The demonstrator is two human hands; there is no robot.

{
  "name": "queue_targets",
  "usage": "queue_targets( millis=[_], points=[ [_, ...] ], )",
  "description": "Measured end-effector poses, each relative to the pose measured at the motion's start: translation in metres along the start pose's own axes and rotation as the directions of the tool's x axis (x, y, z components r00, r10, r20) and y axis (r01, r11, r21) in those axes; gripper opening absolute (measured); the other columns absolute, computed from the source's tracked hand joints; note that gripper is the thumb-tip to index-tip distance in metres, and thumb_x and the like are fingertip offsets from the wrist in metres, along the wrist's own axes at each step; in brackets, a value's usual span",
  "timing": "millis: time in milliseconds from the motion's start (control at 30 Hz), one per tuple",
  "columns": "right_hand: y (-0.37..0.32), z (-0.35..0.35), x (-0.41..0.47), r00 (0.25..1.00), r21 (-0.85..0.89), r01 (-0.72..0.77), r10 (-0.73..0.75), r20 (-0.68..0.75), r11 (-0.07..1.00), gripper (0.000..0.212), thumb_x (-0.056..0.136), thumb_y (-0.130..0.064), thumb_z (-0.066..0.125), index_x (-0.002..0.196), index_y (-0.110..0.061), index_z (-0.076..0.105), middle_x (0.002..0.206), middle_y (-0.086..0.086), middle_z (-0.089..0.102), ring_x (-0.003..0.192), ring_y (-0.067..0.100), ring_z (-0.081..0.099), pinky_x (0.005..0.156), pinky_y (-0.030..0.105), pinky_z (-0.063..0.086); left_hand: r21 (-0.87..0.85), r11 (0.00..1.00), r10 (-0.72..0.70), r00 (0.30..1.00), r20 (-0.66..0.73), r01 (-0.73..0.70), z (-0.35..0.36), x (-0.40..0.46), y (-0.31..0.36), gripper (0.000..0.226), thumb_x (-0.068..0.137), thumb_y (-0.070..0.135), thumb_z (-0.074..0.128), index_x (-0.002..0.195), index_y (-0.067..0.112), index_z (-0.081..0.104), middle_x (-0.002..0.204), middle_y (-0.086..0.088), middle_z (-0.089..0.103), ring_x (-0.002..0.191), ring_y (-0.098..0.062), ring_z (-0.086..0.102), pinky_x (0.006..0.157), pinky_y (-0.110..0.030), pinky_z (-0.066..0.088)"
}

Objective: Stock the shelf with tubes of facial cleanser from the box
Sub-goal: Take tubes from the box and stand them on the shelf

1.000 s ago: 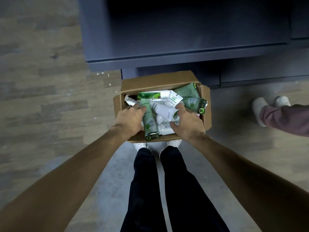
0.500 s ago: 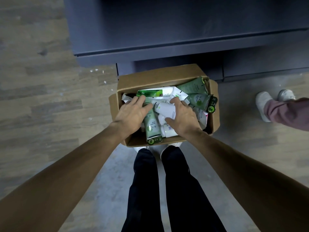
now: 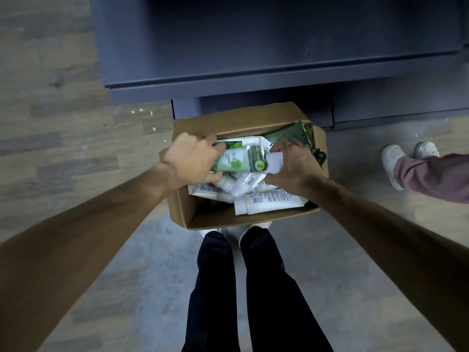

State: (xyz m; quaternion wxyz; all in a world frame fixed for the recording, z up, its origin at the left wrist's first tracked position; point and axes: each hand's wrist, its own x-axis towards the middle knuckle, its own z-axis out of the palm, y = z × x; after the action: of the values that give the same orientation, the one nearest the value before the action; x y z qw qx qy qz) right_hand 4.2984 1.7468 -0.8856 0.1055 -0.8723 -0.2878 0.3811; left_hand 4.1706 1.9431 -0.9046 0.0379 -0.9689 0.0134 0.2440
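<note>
An open cardboard box [image 3: 182,214] sits on the floor at my feet, holding several green and white cleanser tubes. My left hand [image 3: 193,158] and my right hand [image 3: 291,166] grip opposite ends of a small bunch of green tubes [image 3: 241,161] held sideways above the pile. My right fingers wrap the white cap end. White tubes [image 3: 269,200] lie loose in the box's near half, and a dark green tube [image 3: 286,134] leans in the far right corner. The dark blue shelf [image 3: 253,80] stands just beyond the box.
Another person's white shoes [image 3: 392,158] and a pink trouser leg [image 3: 431,174] are on the floor at the right. My own dark-trousered legs [image 3: 241,288] stand right behind the box. Wood-look flooring extends to the left.
Both hands have moved toward the box's far side and lifted a bunch of green tubes, turned sideways between them. White tubes underneath are now uncovered.
</note>
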Motion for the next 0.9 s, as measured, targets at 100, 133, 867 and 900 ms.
queue_targets(
  millis=[100, 133, 867, 900],
  points=[
    [0.007, -0.006, 0.001, 1.0, -0.025, 0.019, -0.019, -0.001, 1.0, 0.057, 0.07, -0.022, 0.081, 0.12, -0.015, 0.053, 0.115, 0.007, 0.052, 0.097, 0.021, 0.052, 0.078, 0.031, 0.046, -0.14, 0.987, -0.073, 0.997, -0.004, 0.072, 0.003, -0.003, -0.009, 0.059, 0.076, 0.065, 0.055, 0.114, 0.019, 0.053, 0.099, -0.002, 0.06, 0.072, -0.028, 0.063, 0.057, -0.033, 0.045],
    [0.009, -0.005, 0.001, 1.0, -0.03, 0.023, -0.023, 0.005, 0.999, 0.057, 0.07, -0.021, 0.08, 0.121, -0.017, 0.052, 0.116, 0.007, 0.051, 0.098, 0.022, 0.053, 0.08, 0.032, 0.047, -0.19, 0.978, -0.093, 0.996, -0.008, 0.09, 0.005, -0.006, -0.009, 0.057, 0.075, 0.062, 0.056, 0.113, 0.02, 0.052, 0.096, -0.002, 0.061, 0.073, -0.029, 0.063, 0.058, -0.034, 0.046],
    [-0.012, 0.02, 0.009, 0.954, 0.195, -0.28, 0.294, -0.05, 0.94, 0.073, 0.077, -0.08, 0.044, 0.097, -0.017, 0.074, 0.075, 0.013, 0.072, 0.067, 0.027, 0.072, 0.069, 0.04, 0.061, -0.723, 0.621, -0.413, 0.91, 0.025, 0.302, 0.028, -0.034, 0.009, 0.042, 0.069, 0.052, 0.078, 0.081, 0.033, 0.042, 0.064, 0.014, 0.048, 0.065, -0.02, 0.056, 0.063, -0.03, 0.044],
    [-0.012, 0.022, 0.009, 0.952, 0.214, -0.288, 0.303, -0.042, 0.933, 0.074, 0.077, -0.079, 0.046, 0.098, -0.013, 0.071, 0.074, 0.011, 0.071, 0.065, 0.025, 0.071, 0.066, 0.039, 0.061, -0.723, 0.619, -0.415, 0.909, 0.028, 0.305, 0.028, -0.035, 0.009, 0.042, 0.068, 0.052, 0.078, 0.08, 0.032, 0.042, 0.065, 0.012, 0.05, 0.066, -0.021, 0.057, 0.063, -0.031, 0.045]
  ],
)
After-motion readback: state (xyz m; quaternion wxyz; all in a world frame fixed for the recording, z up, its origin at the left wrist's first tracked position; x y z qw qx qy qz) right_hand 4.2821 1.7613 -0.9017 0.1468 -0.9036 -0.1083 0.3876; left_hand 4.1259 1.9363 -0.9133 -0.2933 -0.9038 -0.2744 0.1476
